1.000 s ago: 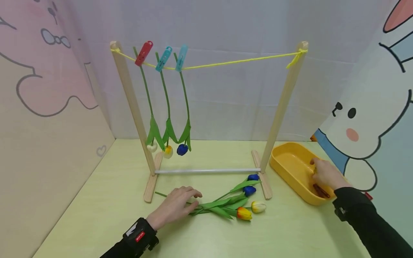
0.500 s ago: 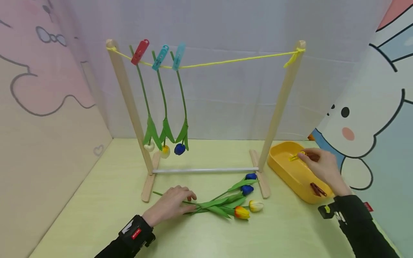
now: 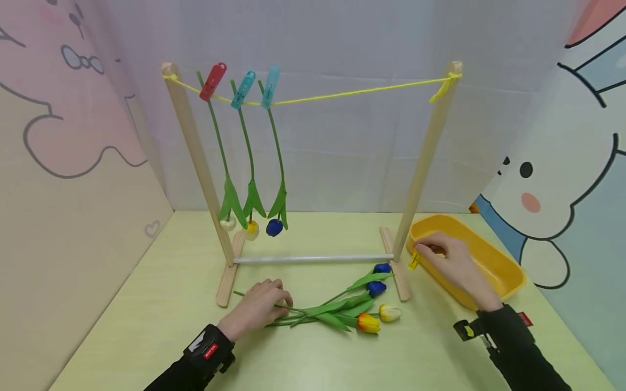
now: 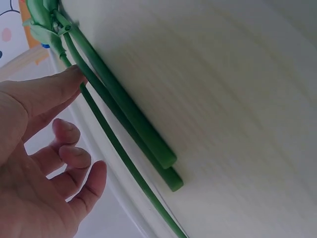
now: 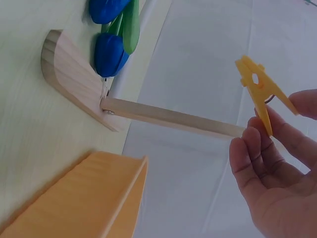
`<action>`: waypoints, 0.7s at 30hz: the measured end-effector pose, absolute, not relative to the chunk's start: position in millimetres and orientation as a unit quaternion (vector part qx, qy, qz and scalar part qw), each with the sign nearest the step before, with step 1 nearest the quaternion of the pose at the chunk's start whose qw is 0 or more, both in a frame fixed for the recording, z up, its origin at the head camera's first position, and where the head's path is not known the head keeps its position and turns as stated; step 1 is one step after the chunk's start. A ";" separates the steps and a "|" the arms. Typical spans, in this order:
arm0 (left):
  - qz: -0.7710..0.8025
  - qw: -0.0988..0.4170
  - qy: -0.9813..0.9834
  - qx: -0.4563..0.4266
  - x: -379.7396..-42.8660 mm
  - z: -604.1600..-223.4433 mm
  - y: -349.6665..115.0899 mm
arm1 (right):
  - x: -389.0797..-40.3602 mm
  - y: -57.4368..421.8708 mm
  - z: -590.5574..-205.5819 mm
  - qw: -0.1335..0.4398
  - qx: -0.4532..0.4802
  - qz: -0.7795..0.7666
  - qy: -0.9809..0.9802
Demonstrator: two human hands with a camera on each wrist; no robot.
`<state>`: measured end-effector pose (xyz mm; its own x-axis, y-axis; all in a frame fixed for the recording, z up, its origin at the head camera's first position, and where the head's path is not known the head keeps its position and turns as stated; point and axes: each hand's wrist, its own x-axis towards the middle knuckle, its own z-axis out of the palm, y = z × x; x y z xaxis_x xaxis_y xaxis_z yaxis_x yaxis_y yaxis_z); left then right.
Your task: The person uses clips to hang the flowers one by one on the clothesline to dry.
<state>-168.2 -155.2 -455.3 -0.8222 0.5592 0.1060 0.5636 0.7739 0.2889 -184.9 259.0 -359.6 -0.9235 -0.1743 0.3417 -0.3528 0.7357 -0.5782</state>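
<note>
My right hand (image 3: pixel 452 263) pinches a yellow clothespin (image 5: pixel 256 87) by its handle ends, in front of the tray's left rim. In the left wrist view, the thumb and index finger of my left hand (image 4: pixel 39 134) pinch a thin green tulip stem (image 4: pixel 119 148). Two thicker stems (image 4: pixel 133 126) lie beside it. The artificial tulips lie on the table with their heads to the right: two blue ones (image 3: pixel 376 288), a white one (image 3: pixel 389 313) and a yellow-red one (image 3: pixel 368 323).
A wooden frame (image 3: pixel 424 163) carries a yellow line (image 3: pixel 362 93). Three tulips hang heads down at its left, under a red clothespin (image 3: pixel 213 81) and two blue ones (image 3: pixel 243 89). A yellow tray (image 3: pixel 511 266) stands right of the frame.
My right hand has lifted the yellow clothespin from the tray and carried it left to the near rim. My left hand's fingers have closed in on the stems.
</note>
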 end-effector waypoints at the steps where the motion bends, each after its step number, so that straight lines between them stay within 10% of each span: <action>1: -0.150 0.011 -0.942 -0.299 -168.1 -456.0 -154.9 | -183.9 257.1 -359.8 0.131 0.145 0.336 -0.921; 21: -0.118 0.120 -0.936 -0.309 -167.7 -459.9 -149.3 | -182.4 259.3 -363.1 0.051 0.140 0.449 -0.881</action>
<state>-167.7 -149.3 -459.9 -0.7803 0.5502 0.2974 0.6069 0.7811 0.1471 -182.4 259.3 -363.1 -0.9554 -0.2017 0.2156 -0.2929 0.5565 -0.7775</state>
